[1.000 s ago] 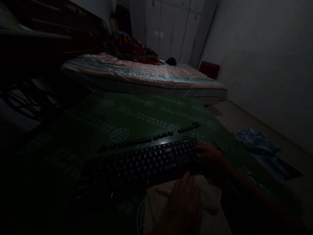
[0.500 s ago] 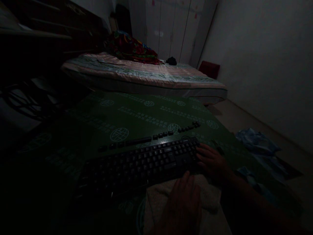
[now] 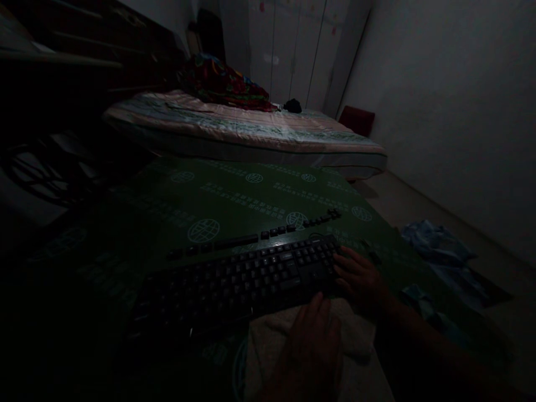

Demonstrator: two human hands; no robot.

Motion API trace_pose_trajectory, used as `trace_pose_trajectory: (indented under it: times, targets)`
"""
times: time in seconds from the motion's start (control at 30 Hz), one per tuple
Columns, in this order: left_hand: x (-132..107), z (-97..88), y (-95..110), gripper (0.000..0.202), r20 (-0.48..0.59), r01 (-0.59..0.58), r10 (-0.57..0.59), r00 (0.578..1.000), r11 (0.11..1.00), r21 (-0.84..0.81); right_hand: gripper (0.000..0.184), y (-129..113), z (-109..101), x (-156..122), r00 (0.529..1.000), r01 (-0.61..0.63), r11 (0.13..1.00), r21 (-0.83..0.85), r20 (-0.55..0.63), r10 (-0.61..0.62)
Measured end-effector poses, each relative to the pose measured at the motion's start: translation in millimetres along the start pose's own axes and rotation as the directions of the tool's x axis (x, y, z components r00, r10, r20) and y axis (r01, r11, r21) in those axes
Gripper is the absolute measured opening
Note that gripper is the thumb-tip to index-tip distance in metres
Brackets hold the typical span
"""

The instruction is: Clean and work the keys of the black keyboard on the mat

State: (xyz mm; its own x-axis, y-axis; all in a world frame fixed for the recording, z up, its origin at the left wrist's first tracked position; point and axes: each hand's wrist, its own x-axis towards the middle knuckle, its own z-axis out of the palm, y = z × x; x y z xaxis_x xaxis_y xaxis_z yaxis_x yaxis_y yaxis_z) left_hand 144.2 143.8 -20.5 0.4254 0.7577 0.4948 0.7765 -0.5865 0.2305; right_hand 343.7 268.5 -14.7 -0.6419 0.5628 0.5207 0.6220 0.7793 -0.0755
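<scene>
A black computer keyboard [image 3: 247, 276] lies at a slant on the green table. Part of its lower right has no keycaps, leaving a bare dark patch. Over its right end rests my right hand [image 3: 360, 278], with the fingers stretched out onto the edge. My left hand [image 3: 315, 338] lies on a light, folded cloth [image 3: 268, 340] just below the keyboard, its fingers extended toward the near edge. The dim light hides the thumb and whatever is under the palm. Beyond the keyboard, loose keycaps [image 3: 278, 230] stand in a row, including a long space bar [image 3: 237, 242].
The green table top [image 3: 234, 195] bears printed globe logos. A bed [image 3: 251, 128] with a red patterned blanket [image 3: 226, 84] stands past its far edge. Crumpled blue fabric [image 3: 435, 240] lies at the right. A small dark object [image 3: 372, 254] sits near the right hand.
The view has shifted very slightly. Both hands, the keyboard and the keycaps keep the same places.
</scene>
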Motion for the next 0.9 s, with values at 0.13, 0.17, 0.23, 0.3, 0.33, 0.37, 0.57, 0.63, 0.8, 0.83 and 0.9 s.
trace_pose_trajectory:
  times: [0.13,0.17,0.23,0.3,0.33,0.37,0.57,0.63,0.8,0.83,0.9]
  targets:
    - [-1,0.3,-1,0.033,0.038,-0.033,0.032,0.999,0.999,0.016,0.020,-3,-1,1,1.000,0.008,0.997,-0.073,-0.003,-0.008]
    - [0,-0.3,-2,0.034,0.049,-0.037,0.036,0.998,0.999,0.021,0.021,-4,-1,1,1.000,0.005,0.997,-0.078,-0.021,-0.007]
    - [1,-2.3,-2,0.033,0.052,-0.036,0.034,0.998,0.999,0.027,0.021,-7,-3,1,0.998,-0.009,0.996,-0.085,-0.069,0.003]
    - [2,-4.4,-1,0.034,0.056,-0.032,0.030,0.998,0.999,0.029,0.019,-10,-4,1,0.996,-0.018,0.996,-0.091,-0.091,0.009]
    - [2,-5.2,-1,0.033,0.055,-0.035,0.033,0.998,0.999,0.029,0.018,-11,-4,1,0.995,-0.015,0.996,-0.093,-0.096,0.006]
    - [3,-5.6,-1,0.034,0.053,-0.036,0.035,0.998,0.999,0.028,0.017,-12,-5,2,0.995,-0.012,0.996,-0.093,-0.098,0.003]
    - [-1,5.9,-1,0.033,0.013,-0.026,0.025,1.000,0.999,0.046,0.018,-16,-2,1,0.992,-0.040,0.997,-0.066,-0.120,0.032]
    - [-3,12.3,-1,0.034,-0.031,-0.027,0.029,0.999,0.998,0.049,0.018,-17,-1,0,0.992,-0.045,0.996,-0.072,-0.122,0.036]
    - [-3,11.6,-1,0.033,-0.009,-0.001,0.001,1.000,1.000,0.020,0.018,-17,-4,1,0.992,-0.091,0.994,-0.064,-0.093,0.085]
    - [-2,8.8,-2,0.034,0.017,-0.004,0.004,1.000,1.000,0.020,0.019,-16,-6,1,0.989,-0.108,0.993,-0.052,-0.104,0.103]
    - [-1,3.3,-2,0.035,0.041,-0.022,0.021,0.999,1.000,0.020,0.021,-12,-11,1,0.974,-0.172,0.985,-0.018,-0.151,0.168]
